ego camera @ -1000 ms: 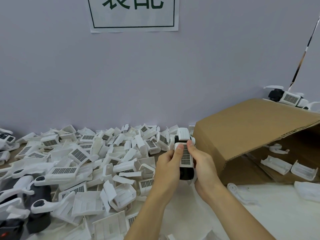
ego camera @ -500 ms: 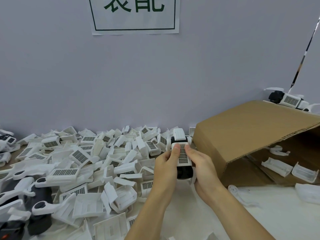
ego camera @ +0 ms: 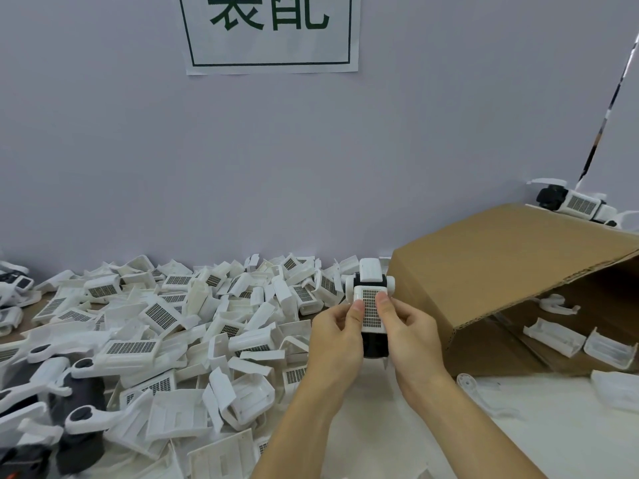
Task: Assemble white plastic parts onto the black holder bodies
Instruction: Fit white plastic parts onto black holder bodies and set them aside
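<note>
A black holder body [ego camera: 374, 344] with a white plastic part bearing a grid panel [ego camera: 370, 307] on its top is held upright between both hands, just left of the cardboard box. My left hand [ego camera: 337, 335] grips its left side, thumb pressing on the white panel. My right hand [ego camera: 409, 335] grips the right side, thumb likewise on the panel. The lower part of the black body is hidden by my fingers.
A large heap of loose white plastic parts [ego camera: 166, 316] covers the table at left. Several black holder bodies [ego camera: 74, 402] lie at the lower left. A tipped cardboard box [ego camera: 491, 271] at right holds white parts [ego camera: 553, 335]; an assembled unit [ego camera: 575, 203] sits on it. White sheet [ego camera: 432, 440] covers the near table.
Both hands keep hold of the holder and its white part; their position has barely shifted, with the thumbs sliding slightly on the grid panel.
</note>
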Available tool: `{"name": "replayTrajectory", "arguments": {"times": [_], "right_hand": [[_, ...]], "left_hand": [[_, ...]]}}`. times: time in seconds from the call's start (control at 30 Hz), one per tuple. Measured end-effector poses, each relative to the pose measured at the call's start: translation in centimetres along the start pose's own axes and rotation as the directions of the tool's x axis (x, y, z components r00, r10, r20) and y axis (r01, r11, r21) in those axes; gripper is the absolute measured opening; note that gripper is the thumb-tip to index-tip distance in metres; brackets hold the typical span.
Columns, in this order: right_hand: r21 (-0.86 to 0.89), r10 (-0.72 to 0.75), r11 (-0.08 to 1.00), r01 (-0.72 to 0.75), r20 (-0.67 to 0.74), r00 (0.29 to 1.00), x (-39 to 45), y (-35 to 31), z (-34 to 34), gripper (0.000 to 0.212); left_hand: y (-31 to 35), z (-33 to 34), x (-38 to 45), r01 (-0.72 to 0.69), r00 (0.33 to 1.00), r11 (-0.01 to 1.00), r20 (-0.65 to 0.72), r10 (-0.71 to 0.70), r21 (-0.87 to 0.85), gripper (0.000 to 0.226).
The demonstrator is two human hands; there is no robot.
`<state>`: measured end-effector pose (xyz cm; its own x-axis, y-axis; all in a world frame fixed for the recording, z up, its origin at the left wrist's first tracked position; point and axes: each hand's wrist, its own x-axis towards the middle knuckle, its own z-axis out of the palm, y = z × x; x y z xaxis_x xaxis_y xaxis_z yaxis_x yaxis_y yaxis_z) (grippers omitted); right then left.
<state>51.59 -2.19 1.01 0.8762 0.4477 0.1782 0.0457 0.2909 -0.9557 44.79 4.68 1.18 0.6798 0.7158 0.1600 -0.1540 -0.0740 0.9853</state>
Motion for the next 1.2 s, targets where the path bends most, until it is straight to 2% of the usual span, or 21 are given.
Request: {"name": "replayTrajectory", "arguments": {"times": [0.13, 0.23, 0.37, 0.5, 0.6, 0.83, 0.9, 1.0, 1.1, 1.2], "right_hand": [[0.022, -0.009, 1.0, 0.008, 0.033, 0.999, 0.0, -0.1, 0.1, 0.02], [0.075, 0.028, 0.996, -0.037, 0.118, 0.993, -0.1, -0.1, -0.1, 0.022], [-0.015, 0.005, 1.0, -0.002, 0.193, 0.981, -0.4, 0.0, 0.1, 0.021], [-0.071, -0.029, 0.997, 0.042, 0.175, 0.984, -0.3, 0.1, 0.0, 0.022], [-0.062, -0.032, 0.997, 0.044, 0.174, 0.984, -0.3, -0.1, -0.1, 0.024], [0.087, 0.043, 0.994, -0.059, 0.175, 0.984, -0.4, -0.2, 0.1, 0.022], [0.0, -0.005, 1.0, 0.005, 0.143, 0.99, -0.5, -0.1, 0.1, 0.018], [-0.222, -0.196, 0.952, 0.212, 0.093, 0.976, -0.6, 0.4, 0.2, 0.013], [-0.34, -0.351, 0.859, 0.383, 0.152, 0.924, -0.9, 0.4, 0.4, 0.026], [-0.441, -0.367, 0.783, 0.439, 0.243, 0.898, -1.0, 0.7, 0.4, 0.042]], "left_hand": [[0.0, -0.1, 0.0, 0.022, 1.0, 0.998, -0.012, -0.023, -0.056, 0.028], [-0.2, -0.1, 0.1, 0.04, 0.998, 0.991, -0.046, -0.047, -0.128, 0.029], [-0.2, -0.4, 0.5, 0.083, 0.994, 0.953, -0.049, -0.102, -0.291, 0.028], [-0.2, -0.4, 0.3, 0.049, 0.999, 0.958, 0.009, -0.049, -0.282, 0.018], [-0.3, -0.3, 0.3, 0.021, 1.0, 0.966, 0.004, -0.02, -0.258, 0.017], [0.3, -0.4, -0.1, 0.031, 0.999, 0.961, -0.011, -0.036, -0.274, 0.014], [0.6, -0.4, -0.2, 0.068, 0.997, 0.937, -0.008, -0.075, -0.341, 0.014], [1.0, -0.6, -0.3, 0.106, 0.991, 0.885, -0.021, -0.13, -0.454, 0.017], [1.1, -0.7, -0.1, 0.1, 0.988, 0.87, -0.052, -0.142, -0.482, 0.019], [1.1, -0.6, 0.0, 0.143, 0.982, 0.867, -0.043, -0.185, -0.478, 0.031]]}}
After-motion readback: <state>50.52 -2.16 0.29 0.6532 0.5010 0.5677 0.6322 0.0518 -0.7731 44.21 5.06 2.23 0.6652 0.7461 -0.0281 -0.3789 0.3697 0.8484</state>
